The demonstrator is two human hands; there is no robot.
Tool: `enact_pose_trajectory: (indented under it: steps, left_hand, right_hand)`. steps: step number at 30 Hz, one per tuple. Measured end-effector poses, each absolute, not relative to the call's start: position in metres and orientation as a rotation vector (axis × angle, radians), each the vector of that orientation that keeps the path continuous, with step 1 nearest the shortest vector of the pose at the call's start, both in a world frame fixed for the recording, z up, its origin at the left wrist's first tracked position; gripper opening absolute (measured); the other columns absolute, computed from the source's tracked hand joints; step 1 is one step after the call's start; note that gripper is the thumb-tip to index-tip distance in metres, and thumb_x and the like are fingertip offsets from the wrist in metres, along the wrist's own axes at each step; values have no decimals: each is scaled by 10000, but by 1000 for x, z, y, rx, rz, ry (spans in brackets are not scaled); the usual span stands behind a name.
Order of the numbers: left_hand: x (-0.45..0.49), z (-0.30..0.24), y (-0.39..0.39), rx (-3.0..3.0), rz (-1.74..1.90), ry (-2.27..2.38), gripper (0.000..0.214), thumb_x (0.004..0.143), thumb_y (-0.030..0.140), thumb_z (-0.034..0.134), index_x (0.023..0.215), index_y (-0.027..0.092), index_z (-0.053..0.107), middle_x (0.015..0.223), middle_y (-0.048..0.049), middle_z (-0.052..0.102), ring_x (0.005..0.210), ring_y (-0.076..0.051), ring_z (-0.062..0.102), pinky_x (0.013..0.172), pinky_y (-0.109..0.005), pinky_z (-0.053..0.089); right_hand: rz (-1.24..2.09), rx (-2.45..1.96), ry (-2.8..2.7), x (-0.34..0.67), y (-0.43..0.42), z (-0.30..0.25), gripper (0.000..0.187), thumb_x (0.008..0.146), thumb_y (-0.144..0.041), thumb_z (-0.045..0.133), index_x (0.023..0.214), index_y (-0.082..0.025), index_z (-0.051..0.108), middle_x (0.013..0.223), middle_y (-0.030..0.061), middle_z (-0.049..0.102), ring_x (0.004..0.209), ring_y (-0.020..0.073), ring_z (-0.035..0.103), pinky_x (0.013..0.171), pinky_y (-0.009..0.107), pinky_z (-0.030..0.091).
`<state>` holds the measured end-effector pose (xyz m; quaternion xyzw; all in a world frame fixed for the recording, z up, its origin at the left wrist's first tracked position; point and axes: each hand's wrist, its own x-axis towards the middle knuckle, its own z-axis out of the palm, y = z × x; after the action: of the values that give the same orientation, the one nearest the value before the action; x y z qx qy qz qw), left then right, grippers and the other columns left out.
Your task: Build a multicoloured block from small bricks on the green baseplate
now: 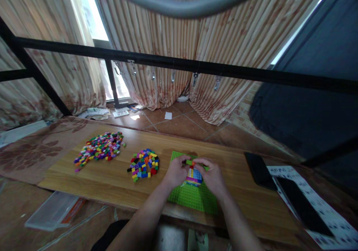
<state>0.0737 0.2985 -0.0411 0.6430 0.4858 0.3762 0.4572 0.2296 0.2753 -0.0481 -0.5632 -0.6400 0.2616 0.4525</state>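
Through my feed: one desk (246, 202) carrying one green plate (192, 197); beyond the plate, one black rail (237, 71). Right of it, one printed sheet (326, 208) and two black slabs (258, 171). Left of it, two brick piles (104, 146). On it, my left hand (178, 170) and right hand (209, 173) curl around one build (195, 174), partly hiding it; what each grips, I can't tell.

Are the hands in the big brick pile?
No, the left hand and right hand are at the brick build over the green board, right of the pile.
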Motion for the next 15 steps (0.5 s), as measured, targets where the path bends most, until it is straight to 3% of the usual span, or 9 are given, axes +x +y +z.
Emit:
enact_pose_trajectory:
  steps: [8,15]
  left_hand:
    - [74,-41,298,1584,891,1197,459,707,29,457,1103,117,672,1030,-87,712,922,-189,655,863,-294,507]
    - [76,-46,300,1551,987,1192,340,790,136,474,1052,139,690,1070,-87,712,993,-206,649,926,-320,492]
  right_hand:
    - [665,-1440,-1558,232,274,-53,193,790,-304,601,902,-254,751,967,49,733,933,226,645,884,396,464]
    - [596,-1471,-1625,232,275,-50,203,796,-287,589,908,-238,752,957,64,717,920,218,638,878,390,473]
